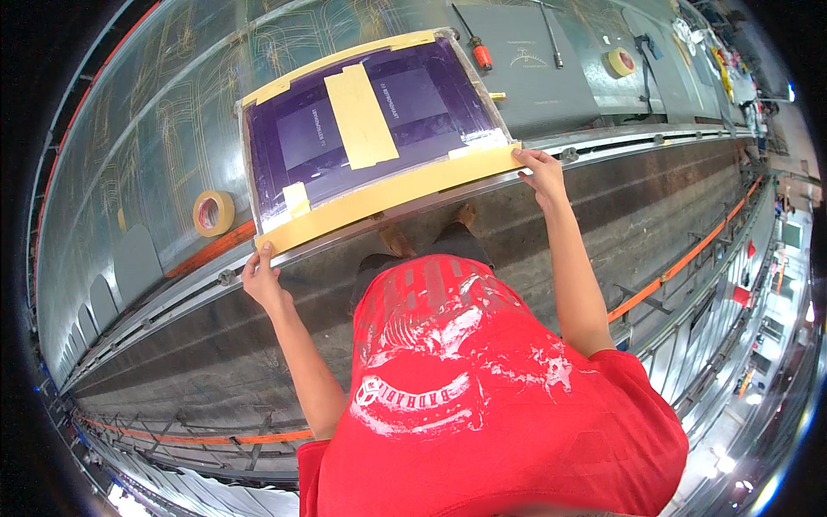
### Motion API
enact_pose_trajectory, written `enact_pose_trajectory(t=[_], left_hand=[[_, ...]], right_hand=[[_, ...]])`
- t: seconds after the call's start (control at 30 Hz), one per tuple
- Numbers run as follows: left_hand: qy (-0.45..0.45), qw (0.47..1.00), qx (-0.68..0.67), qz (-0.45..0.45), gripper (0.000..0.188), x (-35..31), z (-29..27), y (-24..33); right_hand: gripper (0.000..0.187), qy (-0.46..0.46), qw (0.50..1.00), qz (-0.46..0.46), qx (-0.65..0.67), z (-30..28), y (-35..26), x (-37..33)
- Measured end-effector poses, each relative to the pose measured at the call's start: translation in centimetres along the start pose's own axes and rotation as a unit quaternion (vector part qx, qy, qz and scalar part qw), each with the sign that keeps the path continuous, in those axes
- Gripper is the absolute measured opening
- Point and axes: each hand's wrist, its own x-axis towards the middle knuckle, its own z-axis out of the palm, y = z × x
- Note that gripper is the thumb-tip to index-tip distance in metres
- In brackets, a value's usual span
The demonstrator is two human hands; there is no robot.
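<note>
A screen-printing frame [284, 142] with dark purple mesh lies on the long table before me. Along its near edge runs a long strip of yellow masking tape [388, 197]. My left hand [264, 277] pinches the strip's left end at the near left corner. At the near right corner, the thumb and fingers of my right hand [543, 177] close on its other end. Whether the whole strip is pressed down, I cannot tell. Wide yellow tape [361, 116] covers the mesh's middle, and more tape lines the far edge. A short tape piece [296, 199] sits near the left corner.
A masking tape roll [214, 213] lies left of the frame, another roll [620, 61] far right. A red-handled screwdriver [481, 53] and a thin metal rod [556, 47] rest on a grey sheet [538, 90]. A metal rail [620, 144] follows the table's near edge.
</note>
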Motion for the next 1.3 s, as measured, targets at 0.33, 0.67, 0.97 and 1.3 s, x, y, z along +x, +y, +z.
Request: enact_pose_trajectory(t=[0.33, 0.67, 0.97, 1.3], left_hand=[[-0.052, 0.994, -0.080, -0.056, 0.025, 0.6, -0.1, 0.0], [-0.051, 0.993, -0.092, -0.049, 0.023, 1.2, 0.6, -0.4], [-0.004, 0.993, -0.116, -0.021, 0.041, 1.0, 1.2, -1.1], [-0.143, 0.910, -0.319, -0.223, 0.051, -6.0, 8.7, -1.6]], right_hand=[[0.028, -0.017, 1.000, -0.011, 0.018, 0.5, 0.8, 1.3], [0.021, -0.009, 1.000, -0.010, 0.017, 0.8, 0.8, 1.3], [0.060, 0.088, 0.993, -0.052, 0.054, 1.6, 2.6, 2.2], [0.052, -0.022, 0.968, 0.008, 0.249, 14.1, 5.2, -5.0]])
